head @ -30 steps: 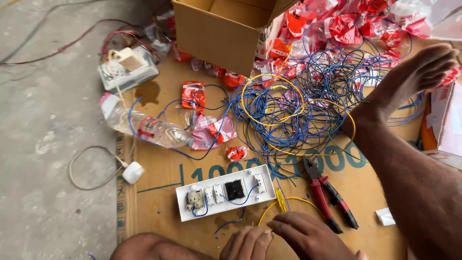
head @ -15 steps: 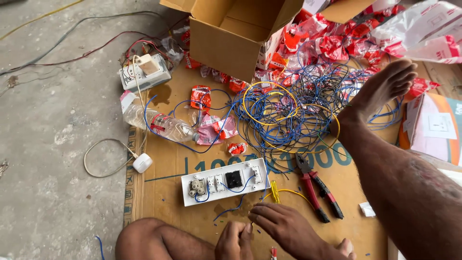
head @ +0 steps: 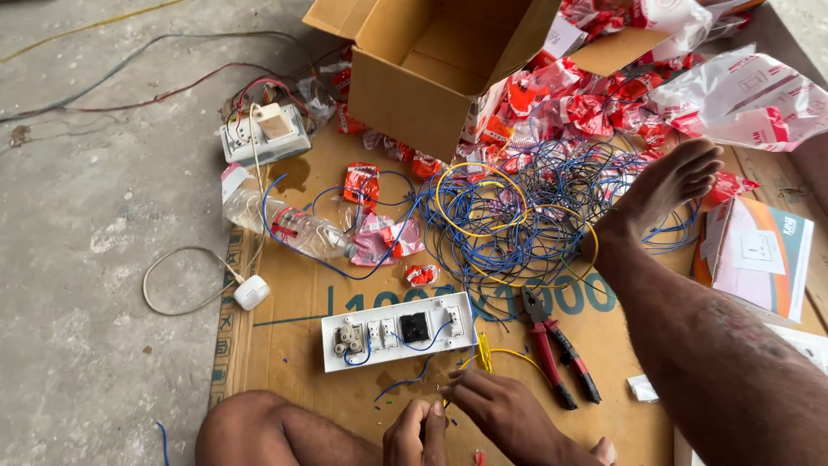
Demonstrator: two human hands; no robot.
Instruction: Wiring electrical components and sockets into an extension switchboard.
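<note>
On flattened cardboard (head: 285, 380), both hands pinched together near white switch plate (head: 398, 330).

A thin wire (head: 434, 406) is pinched between the fingertips of the left hand (head: 412, 436) and the right hand (head: 498, 412), low on the flattened cardboard sheet (head: 293, 362); too fine to tell its colour surely; just beyond the hands lies a white switch plate (head: 398, 330), long and rectangular, back side up, showing grey terminals, a black module and short blue jumper wires; it lies flat, slightly tilted.
</note>
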